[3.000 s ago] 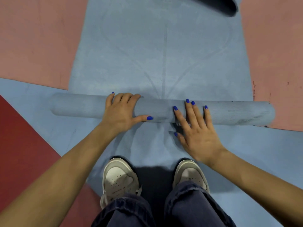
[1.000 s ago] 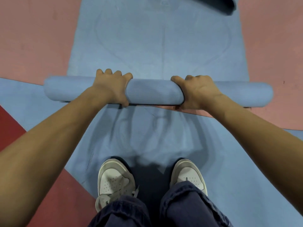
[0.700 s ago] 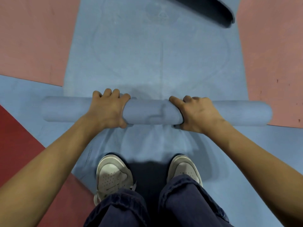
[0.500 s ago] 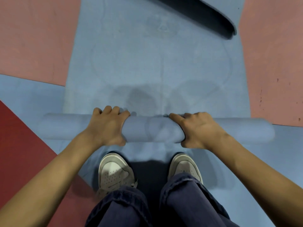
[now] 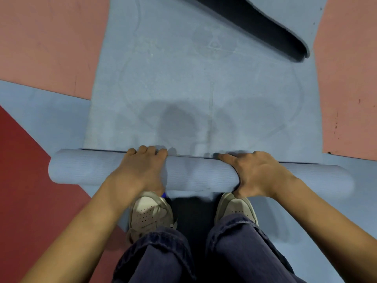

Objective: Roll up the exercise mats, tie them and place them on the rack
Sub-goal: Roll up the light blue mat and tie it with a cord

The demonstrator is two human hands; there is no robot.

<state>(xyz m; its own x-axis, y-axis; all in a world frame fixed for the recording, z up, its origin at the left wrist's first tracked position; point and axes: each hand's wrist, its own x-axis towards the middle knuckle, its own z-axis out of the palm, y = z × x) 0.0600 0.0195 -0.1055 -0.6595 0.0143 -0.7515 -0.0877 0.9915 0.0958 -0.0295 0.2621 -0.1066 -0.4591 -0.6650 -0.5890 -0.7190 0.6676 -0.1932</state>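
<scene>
Blue exercise mat [image 5: 200, 174], partly rolled, is gripped by both hands: left hand [image 5: 140, 172] and right hand [image 5: 257, 174] curl over the roll. It lies crosswise just ahead of two pale sneakers [image 5: 151, 213], its flat remainder stretching forward across pink floor panels [image 5: 51, 37].

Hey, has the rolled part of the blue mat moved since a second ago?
Yes. The roll has come back toward the person: it sat well ahead of the shoes then, and now lies right at their toes, both hands gripping it.

Flat blue exercise mat [image 5: 204, 88] lies open beyond the blue rolled portion [image 5: 200, 176]. Two beige sneakers [image 5: 151, 213] crowd its near side; upturned dark-backed mat corner [image 5: 265, 31] obstructs far right.
</scene>
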